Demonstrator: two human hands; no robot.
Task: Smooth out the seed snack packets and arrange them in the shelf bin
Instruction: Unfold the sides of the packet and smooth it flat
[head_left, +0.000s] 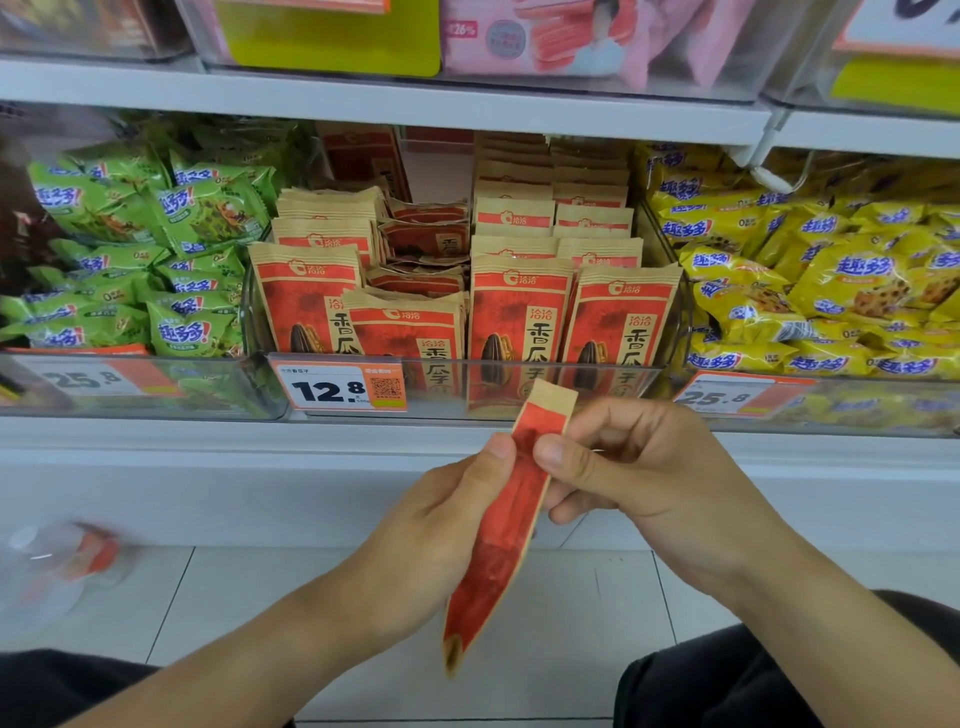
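Observation:
A red and tan seed packet is held edge-on in front of the shelf, below the bin. My left hand grips it from the left with the thumb on its side. My right hand pinches its upper part from the right. The clear shelf bin holds several upright seed packets in rows at left and right. In its middle, a few packets lie flat and untidy behind one upright packet.
Green snack bags fill the bin to the left, yellow snack bags the bin to the right. A price tag reads 12.8. A clear plastic wrapper lies on the tiled floor at left. My knees frame the bottom.

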